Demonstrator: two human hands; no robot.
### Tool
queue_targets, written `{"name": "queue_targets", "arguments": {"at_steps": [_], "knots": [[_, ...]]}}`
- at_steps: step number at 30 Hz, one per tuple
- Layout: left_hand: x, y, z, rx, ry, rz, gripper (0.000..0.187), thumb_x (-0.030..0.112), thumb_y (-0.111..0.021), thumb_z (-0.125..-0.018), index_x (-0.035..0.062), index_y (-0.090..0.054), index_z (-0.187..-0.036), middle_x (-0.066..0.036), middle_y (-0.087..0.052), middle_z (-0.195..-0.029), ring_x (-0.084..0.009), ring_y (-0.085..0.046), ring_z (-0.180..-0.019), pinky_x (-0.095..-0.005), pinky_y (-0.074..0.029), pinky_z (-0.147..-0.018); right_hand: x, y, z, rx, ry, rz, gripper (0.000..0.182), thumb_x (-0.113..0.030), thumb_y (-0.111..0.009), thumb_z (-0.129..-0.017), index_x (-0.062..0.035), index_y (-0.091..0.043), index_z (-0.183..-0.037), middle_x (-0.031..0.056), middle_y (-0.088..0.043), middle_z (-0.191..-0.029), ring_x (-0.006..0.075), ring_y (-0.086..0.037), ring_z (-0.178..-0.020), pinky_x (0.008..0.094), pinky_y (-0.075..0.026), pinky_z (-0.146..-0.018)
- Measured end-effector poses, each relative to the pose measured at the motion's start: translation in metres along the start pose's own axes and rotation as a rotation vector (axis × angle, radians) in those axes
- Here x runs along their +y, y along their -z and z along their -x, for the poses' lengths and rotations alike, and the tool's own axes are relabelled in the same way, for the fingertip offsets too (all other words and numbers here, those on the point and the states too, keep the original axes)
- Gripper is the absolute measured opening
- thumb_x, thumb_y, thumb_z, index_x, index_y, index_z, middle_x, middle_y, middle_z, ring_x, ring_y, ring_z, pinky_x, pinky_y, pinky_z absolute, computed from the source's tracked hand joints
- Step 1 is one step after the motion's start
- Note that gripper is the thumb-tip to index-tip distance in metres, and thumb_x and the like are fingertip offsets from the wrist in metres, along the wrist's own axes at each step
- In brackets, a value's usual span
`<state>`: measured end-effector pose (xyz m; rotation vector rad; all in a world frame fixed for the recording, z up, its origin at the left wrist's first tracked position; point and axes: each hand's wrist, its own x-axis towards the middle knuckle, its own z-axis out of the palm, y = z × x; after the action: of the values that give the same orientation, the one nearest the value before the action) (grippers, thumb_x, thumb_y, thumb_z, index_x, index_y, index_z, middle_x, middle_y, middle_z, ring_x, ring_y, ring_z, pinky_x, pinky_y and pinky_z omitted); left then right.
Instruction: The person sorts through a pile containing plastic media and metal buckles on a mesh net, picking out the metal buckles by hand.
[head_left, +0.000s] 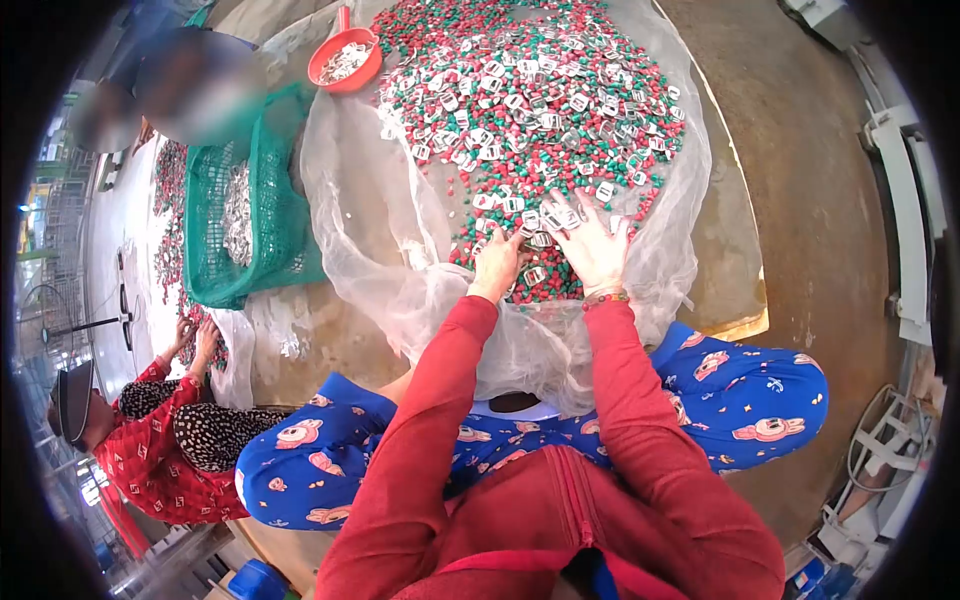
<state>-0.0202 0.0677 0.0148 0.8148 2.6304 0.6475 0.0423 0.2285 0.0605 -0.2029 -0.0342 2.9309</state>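
Note:
My left hand (497,265) reaches into a pile of small red and green pieces (560,290). Its fingers bend inward beside a silver metal buckle (535,274); what they close on is hidden. To its right, my right hand (596,252) lies palm down with fingers spread over the same pile. Silver buckles (562,217) show at its fingertips, between the two hands. More slotted buckles (550,121) are scattered across the pile beyond. The pile rests on a sheer white net cloth (345,235), whose bunched edge reaches my lap.
An orange-red scoop (366,72) with metal parts stands at the pile's far left. Left of the cloth is a green plastic basket (205,250) holding metal parts. A co-worker in a red patterned top (165,455) handles another pile at the left; another person, blurred, is farther back.

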Motion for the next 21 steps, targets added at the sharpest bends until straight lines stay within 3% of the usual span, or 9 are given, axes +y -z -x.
{"name": "queue_targets", "arguments": {"at_steps": [4,6,7,10,12,13,16,18,21], "knots": [[-0.045,-0.027,-0.014,0.158,-0.096,0.286,0.023,0.027,-0.064,-0.078,0.0083,-0.059,-0.091,-0.013,-0.058,-0.082,-0.0265,-0.06,-0.074,-0.036,-0.047,-0.061,0.0,-0.004,0.003,-0.012,-0.002,-0.035,0.091,-0.071,-0.015,-0.08,-0.0012,-0.018,-0.138,0.0262,-0.016,-0.141,0.0404,-0.016,-0.131,0.0526,-0.018,-0.105],[-0.022,0.016,-0.009,-0.069,0.557,1.153,0.022,0.029,-0.061,-0.083,0.0084,-0.059,-0.09,-0.004,-0.057,-0.075,-0.0153,-0.055,-0.067,-0.0292,-0.043,-0.056,-0.001,0.002,0.004,-0.02,0.002,-0.043,0.092,-0.072,-0.016,-0.08,-0.0005,-0.017,-0.138,0.0258,-0.018,-0.141,0.0398,-0.018,-0.131,0.052,-0.023,-0.104],[-0.041,0.016,-0.006,-0.133,0.511,1.491,0.021,0.03,-0.058,-0.086,0.0099,-0.057,-0.09,0.002,-0.054,-0.075,-0.0081,-0.049,-0.063,-0.0256,-0.04,-0.053,-0.002,0.008,0.004,-0.05,-0.006,-0.066,0.093,-0.072,-0.017,-0.079,0.0004,-0.015,-0.138,0.0251,-0.02,-0.141,0.039,-0.021,-0.13,0.0512,-0.027,-0.102],[-0.034,0.033,0.016,-0.029,0.296,2.08,0.02,0.025,-0.057,-0.086,0.0065,-0.056,-0.092,-0.005,-0.057,-0.083,-0.0153,-0.052,-0.063,-0.0317,-0.041,-0.055,-0.005,0.008,0.008,0.023,-0.063,-0.025,0.079,-0.06,-0.037,-0.085,0.0019,-0.029,-0.133,0.0187,-0.044,-0.125,0.0283,-0.052,-0.102,0.0326,-0.049,-0.078],[-0.03,0.044,0.02,-0.025,0.387,2.065,0.023,0.025,-0.06,-0.084,0.0078,-0.057,-0.099,-0.006,-0.059,-0.093,-0.0165,-0.056,-0.071,-0.0323,-0.044,-0.058,-0.018,0.049,0.001,-0.019,-0.178,0.081,0.072,-0.052,-0.049,-0.084,0.0008,-0.034,-0.131,0.0106,-0.056,-0.106,0.0127,-0.053,-0.076,0.0192,-0.043,-0.053],[-0.025,0.055,0.023,-0.08,0.378,1.942,0.024,0.026,-0.06,-0.083,0.0068,-0.058,-0.098,-0.006,-0.06,-0.092,-0.0177,-0.057,-0.073,-0.0307,-0.045,-0.06,-0.018,0.037,0.005,0.187,-0.214,0.344,0.057,-0.037,-0.061,-0.082,-0.0017,-0.045,-0.125,0.0033,-0.059,-0.082,0.0055,-0.046,-0.061,0.0159,-0.032,-0.044],[-0.019,0.07,0.03,-0.284,0.377,1.392,0.028,0.028,-0.064,-0.08,0.0058,-0.061,-0.097,-0.007,-0.061,-0.088,-0.019,-0.059,-0.078,-0.0289,-0.047,-0.065,-0.015,0.05,0.024,0.441,-0.356,1.273,0.043,-0.024,-0.067,-0.078,-0.0037,-0.056,-0.115,0.0005,-0.058,-0.071,0.0038,-0.045,-0.057,0.0161,-0.029,-0.044],[-0.02,0.068,0.025,-0.413,0.377,0.786,0.032,0.03,-0.07,-0.074,0.0082,-0.063,-0.095,-0.006,-0.064,-0.086,-0.017,-0.062,-0.079,-0.0315,-0.049,-0.066,0.003,0.072,0.037,0.316,-0.061,1.755,0.038,-0.016,-0.07,-0.072,-0.0039,-0.061,-0.106,0.0071,-0.064,-0.078,0.0163,-0.06,-0.069,0.0263,-0.046,-0.062],[-0.034,0.009,0.038,0.017,0.163,0.028,0.037,0.032,-0.075,-0.066,0.0053,-0.063,-0.09,-0.015,-0.064,-0.083,-0.0279,-0.062,-0.078,-0.0379,-0.049,-0.068,0.034,0.069,0.042,0.291,-0.051,2.166,0.034,-0.015,-0.067,-0.072,-0.0082,-0.062,-0.105,0.0151,-0.063,-0.095,0.0306,-0.061,-0.087,0.0358,-0.047,-0.077]]}}
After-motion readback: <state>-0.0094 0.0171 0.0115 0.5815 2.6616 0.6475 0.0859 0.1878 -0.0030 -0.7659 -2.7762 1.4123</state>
